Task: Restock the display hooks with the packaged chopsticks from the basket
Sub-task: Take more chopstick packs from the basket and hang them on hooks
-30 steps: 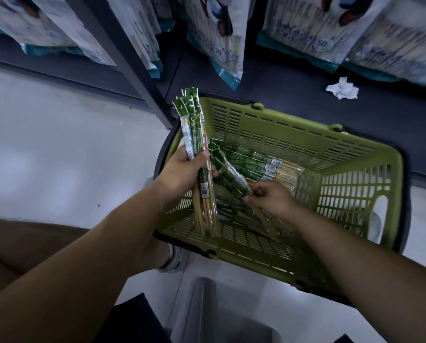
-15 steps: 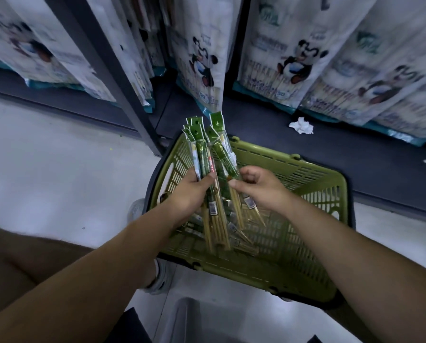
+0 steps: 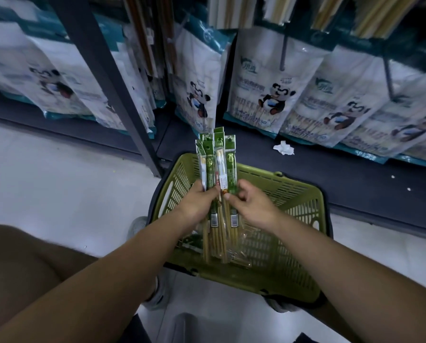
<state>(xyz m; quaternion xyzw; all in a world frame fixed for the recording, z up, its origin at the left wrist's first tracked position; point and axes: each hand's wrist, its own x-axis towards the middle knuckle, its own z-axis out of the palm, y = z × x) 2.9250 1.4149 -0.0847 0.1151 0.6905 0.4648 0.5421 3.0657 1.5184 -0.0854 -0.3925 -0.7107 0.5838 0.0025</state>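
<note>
Since half a second ago the right grip (image 3: 252,206) has closed its packs in against the ones on the left, so what was a loose fan is now one upright bundle of packaged chopsticks (image 3: 218,167), lifted a little higher over the basket (image 3: 293,189). The left grip (image 3: 197,204) is wrapped round the middle of the bundle, thumb across the front, and carries most of it. The right grip pinches the packs on its side between thumb and fingertips, probably squaring them up. The green header cards point up and sit roughly level, which would line their hang holes up for threading onto a display hook (image 3: 283,53). A few packs (image 3: 239,246) lie on the basket floor beneath the bundle's lower ends. The basket stands on the floor just before the bottom shelf (image 3: 355,184), close under the hanging panda bags (image 3: 268,95), which keeps the reach short. A crumpled tissue (image 3: 283,147) lies on that shelf.
</note>
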